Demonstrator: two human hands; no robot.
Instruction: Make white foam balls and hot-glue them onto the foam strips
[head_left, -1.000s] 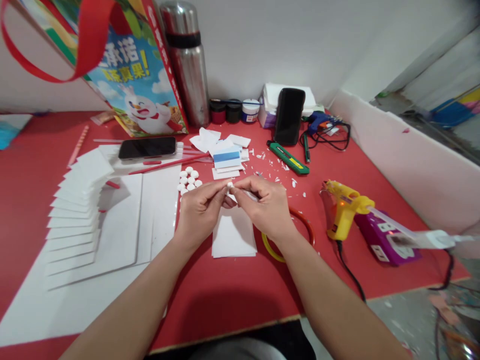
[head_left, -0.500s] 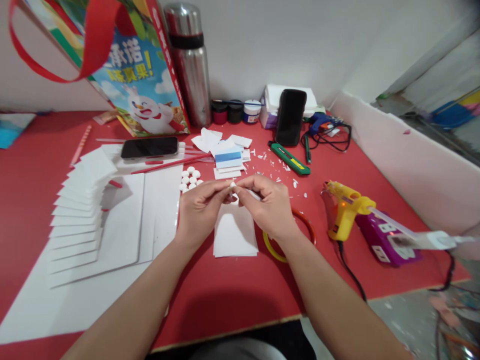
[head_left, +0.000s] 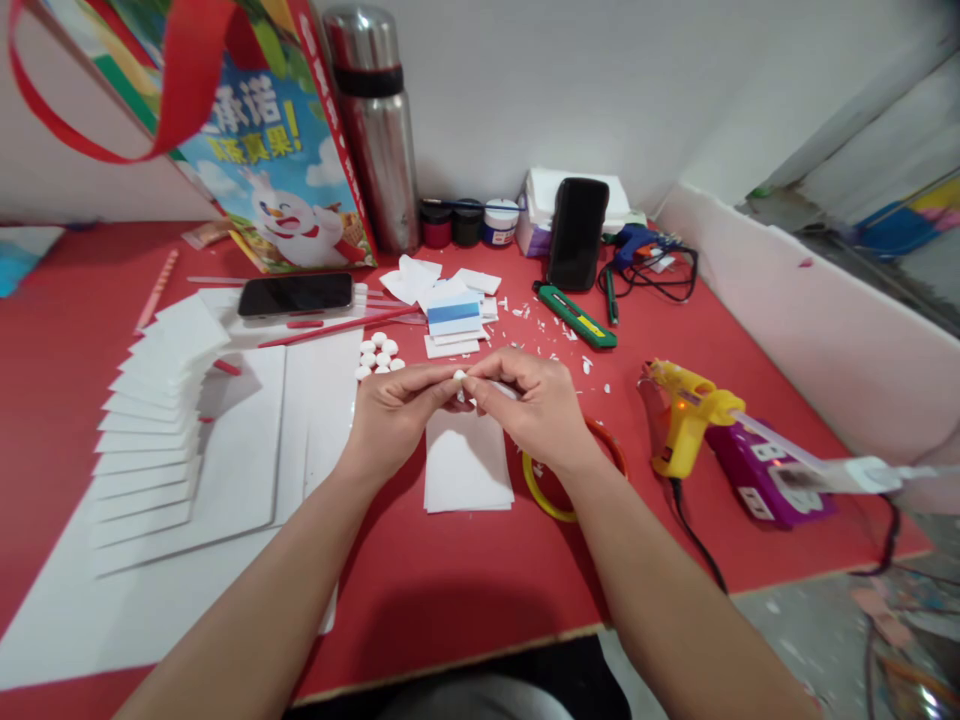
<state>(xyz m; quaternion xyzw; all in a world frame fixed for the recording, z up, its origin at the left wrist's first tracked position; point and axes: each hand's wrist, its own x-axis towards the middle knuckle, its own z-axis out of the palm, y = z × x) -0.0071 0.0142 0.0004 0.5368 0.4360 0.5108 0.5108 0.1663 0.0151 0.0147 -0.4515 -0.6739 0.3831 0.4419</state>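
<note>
Between the fingertips of both hands is a small white piece [head_left: 460,377], rounded at the top; its kind cannot be made out. My left hand [head_left: 394,405] pinches it from the left, thumb against forefinger. From the right, my right hand [head_left: 529,405] closes its thumb and forefinger on it too. Below the hands lies a stack of white rectangular cards [head_left: 469,470]. Several white rounded pieces [head_left: 380,350] sit in a cluster just beyond my left hand. Partly under my right forearm is a yellow and orange ring [head_left: 534,485].
On the left, a curved stepped model of white board [head_left: 142,430] stands on white sheets. A yellow glue gun [head_left: 686,425] stands at right beside a purple box [head_left: 757,480]. Behind are a green cutter [head_left: 576,315], white scraps [head_left: 454,315], phones [head_left: 296,295], a steel flask [head_left: 379,150] and a bag [head_left: 277,170].
The white piece has turned slightly between the fingertips, and more of its rounded top shows. Both hands stay in nearly the same place; the whole view has shifted a little.
</note>
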